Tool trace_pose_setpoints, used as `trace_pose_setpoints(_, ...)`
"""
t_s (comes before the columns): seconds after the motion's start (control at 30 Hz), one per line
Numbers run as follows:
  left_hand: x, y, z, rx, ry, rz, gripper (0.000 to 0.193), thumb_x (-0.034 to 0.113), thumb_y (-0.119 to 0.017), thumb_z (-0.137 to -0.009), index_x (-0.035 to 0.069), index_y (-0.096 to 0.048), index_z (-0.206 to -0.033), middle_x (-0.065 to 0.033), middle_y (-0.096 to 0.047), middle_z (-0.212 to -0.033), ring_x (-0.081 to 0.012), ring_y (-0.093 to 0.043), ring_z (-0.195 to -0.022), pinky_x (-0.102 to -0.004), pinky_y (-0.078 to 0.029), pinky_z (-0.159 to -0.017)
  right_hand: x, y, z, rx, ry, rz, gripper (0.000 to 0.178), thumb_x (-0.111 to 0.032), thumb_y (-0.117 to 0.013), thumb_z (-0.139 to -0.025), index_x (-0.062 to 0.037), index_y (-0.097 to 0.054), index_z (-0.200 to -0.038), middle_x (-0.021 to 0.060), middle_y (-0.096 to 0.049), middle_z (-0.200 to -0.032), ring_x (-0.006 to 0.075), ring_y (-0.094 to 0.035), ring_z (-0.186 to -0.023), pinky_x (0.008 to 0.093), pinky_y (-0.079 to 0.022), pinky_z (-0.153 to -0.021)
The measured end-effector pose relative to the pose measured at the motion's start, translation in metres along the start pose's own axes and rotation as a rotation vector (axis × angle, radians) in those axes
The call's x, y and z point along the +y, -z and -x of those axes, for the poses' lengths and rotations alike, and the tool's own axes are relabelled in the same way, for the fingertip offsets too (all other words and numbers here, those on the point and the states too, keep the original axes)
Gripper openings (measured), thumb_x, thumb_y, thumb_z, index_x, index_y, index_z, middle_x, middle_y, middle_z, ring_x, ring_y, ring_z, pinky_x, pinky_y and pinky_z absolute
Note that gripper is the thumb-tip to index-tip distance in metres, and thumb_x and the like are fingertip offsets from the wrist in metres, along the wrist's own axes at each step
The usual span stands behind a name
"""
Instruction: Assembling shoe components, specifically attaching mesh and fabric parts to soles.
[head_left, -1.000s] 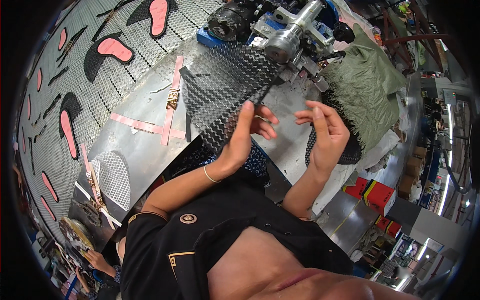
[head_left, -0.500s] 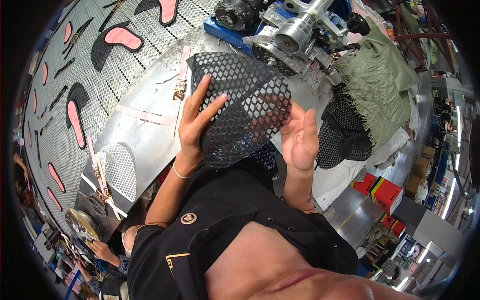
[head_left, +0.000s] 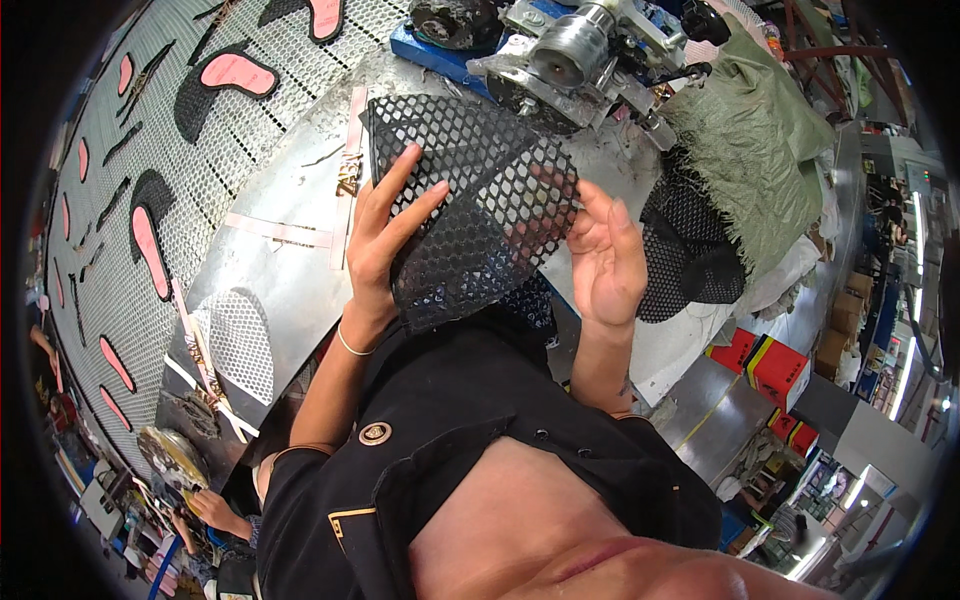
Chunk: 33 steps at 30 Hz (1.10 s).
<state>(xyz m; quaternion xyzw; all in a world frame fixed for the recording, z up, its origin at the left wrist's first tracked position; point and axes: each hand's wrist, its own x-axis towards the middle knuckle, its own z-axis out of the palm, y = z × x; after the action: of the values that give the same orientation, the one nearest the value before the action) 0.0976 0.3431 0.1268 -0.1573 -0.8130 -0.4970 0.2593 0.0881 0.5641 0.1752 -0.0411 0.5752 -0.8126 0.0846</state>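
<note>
Left hand (head_left: 372, 245): one, raised; two long fingers (head_left: 392, 185) extended and parted in a narrow V, aimed obliquely toward the right hand's side; remaining digits mostly hidden, the hold closed between upper and lower digits.
Left wrist (head_left: 362, 320): one, directly below its hand, near straight.
Left forearm (head_left: 330, 385): one, slanting down and outward from the wrist.
Right hand (head_left: 610, 262): one, apart from the left and roughly level with it; palm facing the viewer, thumb upright, fingers bent toward the left hand, partly veiled; grip unclear.
Right forearm (head_left: 602, 365): one, below its hand, near upright.
</note>
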Motion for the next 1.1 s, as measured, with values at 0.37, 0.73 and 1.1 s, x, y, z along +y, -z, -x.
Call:
trace_pose_setpoints(0.37, 0.012, 0.008, -0.011, -0.291, 0.09, 0.365, 0.039, 0.01, -0.068, -0.075, -0.001, -0.065, -0.112, -0.0171, -0.067, -0.112, -0.0315, -0.065, -0.097, -0.0356, -0.049, -0.086, -0.009, -0.014, -0.008, 0.238, 0.435, 0.571, 0.056, 0.003, -0.07, -0.066, 0.0012, -0.052, -0.119, 0.0192, -0.055, -0.127, 0.0287, -0.05, -0.123, 0.0394, -0.035, -0.107)
trace_pose_setpoints(0.73, 0.031, -0.024, -0.031, -0.471, 0.889, 1.101, 0.039, 0.03, -0.048, -0.101, -0.007, -0.058, -0.101, -0.014, -0.065, -0.069, -0.0197, -0.069, -0.062, -0.0263, -0.054, -0.057, -0.008, 0.043, 0.035, 0.196, 0.042, 0.162, 0.02, 0.003, -0.076, -0.074, 0.0, -0.063, -0.088, 0.008, -0.068, -0.087, 0.0138, -0.064, -0.083, 0.0293, -0.049, -0.085)
trace_pose_setpoints(1.1, 0.045, -0.055, -0.063, -0.586, 0.887, 1.058, 0.059, 0.045, -0.041, -0.101, -0.007, -0.063, -0.083, -0.0137, -0.066, -0.072, -0.0193, -0.066, -0.053, -0.0254, -0.052, -0.049, -0.014, 0.053, 0.066, 0.311, 0.041, 0.067, 0.034, 0.008, -0.069, -0.074, 0.0058, -0.06, -0.107, 0.0097, -0.066, -0.102, 0.0168, -0.063, -0.091, 0.0309, -0.048, -0.088)
